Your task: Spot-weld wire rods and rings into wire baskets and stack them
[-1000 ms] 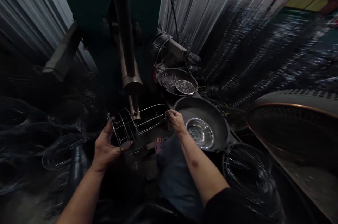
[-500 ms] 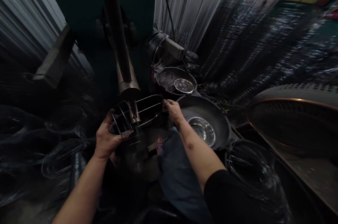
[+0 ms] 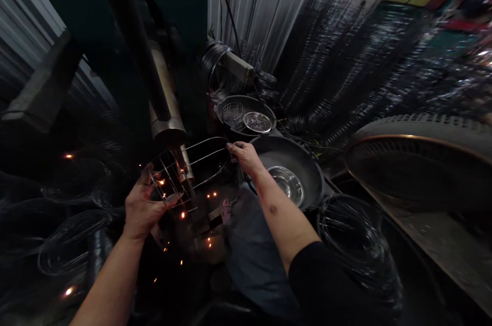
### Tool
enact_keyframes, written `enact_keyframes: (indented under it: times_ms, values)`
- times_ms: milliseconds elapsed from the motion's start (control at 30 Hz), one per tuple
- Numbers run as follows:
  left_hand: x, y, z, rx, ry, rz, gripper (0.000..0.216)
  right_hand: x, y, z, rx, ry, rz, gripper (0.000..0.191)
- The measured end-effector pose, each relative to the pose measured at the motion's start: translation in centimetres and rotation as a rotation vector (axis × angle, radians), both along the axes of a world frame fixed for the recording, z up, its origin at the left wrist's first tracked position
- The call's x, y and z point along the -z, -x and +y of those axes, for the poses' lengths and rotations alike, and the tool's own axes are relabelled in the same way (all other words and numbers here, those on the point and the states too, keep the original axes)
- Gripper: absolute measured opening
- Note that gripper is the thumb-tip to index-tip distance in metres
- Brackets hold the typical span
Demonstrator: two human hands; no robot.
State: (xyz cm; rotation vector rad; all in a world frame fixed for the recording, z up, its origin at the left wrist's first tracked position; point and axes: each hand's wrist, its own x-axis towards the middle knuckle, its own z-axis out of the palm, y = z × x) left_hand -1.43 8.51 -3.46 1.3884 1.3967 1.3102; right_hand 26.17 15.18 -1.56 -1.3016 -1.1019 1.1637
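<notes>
A wire basket frame (image 3: 192,167) lies on its side under the tip of a welding electrode arm (image 3: 169,126). My left hand (image 3: 144,208) is closed around the frame's round left end. My right hand (image 3: 242,154) pinches the wires at its right end. Orange sparks (image 3: 180,198) scatter around the spot where the electrode meets the wires and fall below it.
A dark pan (image 3: 303,167) holding a shiny steel bowl (image 3: 288,185) sits right of my right hand. Behind it another pan (image 3: 246,118) holds wire parts. Coils of wire rings (image 3: 357,249) lie at right and wire hoops (image 3: 65,244) at left. Corrugated sheet wall (image 3: 269,3) stands behind.
Sparks have appeared at the electrode tip on the frame. Both hands keep their hold on the frame. The view has shifted, so everything sits further left.
</notes>
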Motion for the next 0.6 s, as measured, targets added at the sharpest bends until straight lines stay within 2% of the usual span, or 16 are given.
enact_keyframes:
  times_ms: [233, 467, 600]
  values:
    - [-0.44, 0.32, -0.37, -0.021, 0.000, 0.133, 0.091, -0.05, -0.09, -0.28, 0.004, -0.005, -0.023, 0.050]
    - [-0.47, 0.14, -0.22, -0.007, 0.009, 0.098, 0.096, 0.12, 0.02, -0.56, -0.003, 0.034, 0.040, 0.049]
    - [-0.21, 0.08, -0.47, 0.002, -0.019, 0.085, 0.100, -0.51, -0.11, -0.23, 0.053, -0.045, 0.059, 0.050]
